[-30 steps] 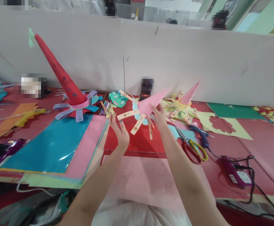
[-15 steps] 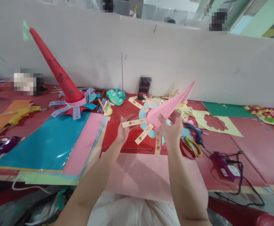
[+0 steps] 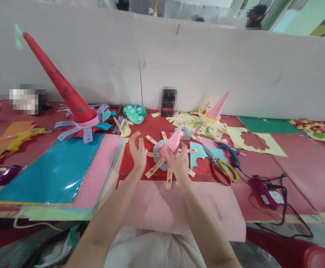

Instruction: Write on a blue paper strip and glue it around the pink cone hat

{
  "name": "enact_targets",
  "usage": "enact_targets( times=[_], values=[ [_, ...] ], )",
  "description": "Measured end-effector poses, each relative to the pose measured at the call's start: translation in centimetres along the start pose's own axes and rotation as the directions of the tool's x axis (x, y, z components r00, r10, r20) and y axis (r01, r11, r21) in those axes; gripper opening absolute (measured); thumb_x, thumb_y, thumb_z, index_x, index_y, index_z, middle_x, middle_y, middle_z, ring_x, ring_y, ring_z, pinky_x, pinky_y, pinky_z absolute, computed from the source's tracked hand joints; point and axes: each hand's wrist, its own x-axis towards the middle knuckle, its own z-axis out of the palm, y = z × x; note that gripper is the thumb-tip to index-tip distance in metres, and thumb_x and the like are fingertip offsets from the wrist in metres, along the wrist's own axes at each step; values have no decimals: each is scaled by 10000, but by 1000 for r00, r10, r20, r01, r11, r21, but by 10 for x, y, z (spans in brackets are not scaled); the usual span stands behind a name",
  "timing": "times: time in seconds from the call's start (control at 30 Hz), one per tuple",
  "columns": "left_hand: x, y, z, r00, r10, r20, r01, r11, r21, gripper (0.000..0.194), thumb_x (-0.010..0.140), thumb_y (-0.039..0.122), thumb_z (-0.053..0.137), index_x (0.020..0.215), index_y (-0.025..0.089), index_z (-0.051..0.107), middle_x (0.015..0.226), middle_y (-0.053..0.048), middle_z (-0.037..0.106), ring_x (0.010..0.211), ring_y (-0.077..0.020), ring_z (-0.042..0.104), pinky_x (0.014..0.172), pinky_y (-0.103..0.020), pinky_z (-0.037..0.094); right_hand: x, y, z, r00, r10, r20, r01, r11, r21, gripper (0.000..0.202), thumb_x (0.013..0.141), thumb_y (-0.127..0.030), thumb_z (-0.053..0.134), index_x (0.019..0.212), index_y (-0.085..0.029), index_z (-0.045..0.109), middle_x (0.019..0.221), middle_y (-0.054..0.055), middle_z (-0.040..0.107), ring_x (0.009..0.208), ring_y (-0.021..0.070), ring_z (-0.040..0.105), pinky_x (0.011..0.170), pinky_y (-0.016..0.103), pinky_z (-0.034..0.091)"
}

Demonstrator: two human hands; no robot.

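A pink paper cone hat [image 3: 174, 140] stands low over the table in front of me, its tip leaning right. Light-blue scalloped paper [image 3: 157, 163] shows around its base, and cream strips [image 3: 154, 168] with lettering and gold stars spread outward from it. My right hand [image 3: 180, 159] grips the cone's right side, fingers partly hidden behind it. To the left of the strips my left hand [image 3: 138, 152] is raised, fingers curved and apart, holding nothing. Scissors [image 3: 220, 167] with red and yellow handles lie right of my right hand on a cut light-blue sheet [image 3: 197, 163].
A tall red cone hat [image 3: 61, 83] stands at left beside a blue sheet [image 3: 50, 171]. Behind is a smaller pink cone [image 3: 219, 107] among paper scraps. Glue guns, one yellow [image 3: 25, 138] and one blue [image 3: 233, 155], lie either side. A purple power strip [image 3: 268, 191] sits right.
The pink cone hat has come down and left, turned more upright, with my right hand still on it. My left hand has moved slightly left, away from the strip near its fingers.
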Motion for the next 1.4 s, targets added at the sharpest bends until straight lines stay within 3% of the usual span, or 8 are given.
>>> enact_targets(
  times=[0.17,0.3,0.5,0.63,0.9,1.03,1.2,1.4],
  values=[
    [-15,15,-2,970,233,69,-238,967,84,340,892,449,394,1114,212,493,1306,-100,462,1265,-202,382,1075,-399,256,-4,3,8,999,-27,29,28,999,-41,583,752,-491,553,1229,-181,427,1232,144,553,1124,280,526,887,418,428],
    [-27,15,-2,927,304,220,-331,939,95,479,860,514,419,1237,220,402,1405,-117,363,1358,-247,233,1106,-456,170,-6,4,7,998,-32,51,35,998,-47,624,745,-510,557,1249,-175,408,1268,161,528,1167,291,501,907,436,420],
    [-30,0,12,819,175,547,-274,956,105,664,755,425,617,1330,234,346,1414,-120,381,1316,-263,336,1073,-437,274,-10,4,5,990,-70,125,82,992,-96,559,795,-362,489,1295,-140,375,1289,178,499,1219,295,458,941,445,409],
    [-26,-10,15,761,23,649,-177,969,174,675,705,392,670,1309,246,407,1363,-110,452,1273,-297,398,1042,-467,319,-10,10,6,983,-64,171,82,991,-101,573,744,-200,451,1302,-104,369,1302,188,483,1219,300,456,963,448,402],
    [-26,-9,14,726,-142,673,-65,960,272,727,605,362,741,1275,270,473,1275,-94,539,1177,-339,470,940,-470,406,-1,23,-12,930,34,367,-64,995,71,708,653,-200,578,1331,-186,375,1185,115,599,1020,250,607,867,417,487],
    [-26,-8,16,734,-192,652,-11,956,294,677,615,336,727,1251,287,500,1233,-77,565,1141,-324,498,918,-435,420,12,24,-29,909,-14,417,-25,996,87,638,666,-246,621,1282,-230,458,1314,96,522,1232,267,468,970,443,417],
    [-25,-8,16,728,-215,651,21,956,291,650,625,294,713,1243,272,512,1183,-83,590,1095,-321,534,932,-454,406,34,30,-46,943,-54,330,30,996,79,568,690,-296,629,1240,-212,514,1268,104,564,1189,264,508,1000,483,377],
    [-25,-5,15,721,-179,669,7,968,251,624,634,343,721,1223,282,521,1220,-69,580,1170,-327,483,973,-455,381,46,54,-58,988,-40,151,19,990,138,389,721,-353,578,1068,-188,632,1094,111,638,996,240,605,811,423,510]
  ],
)
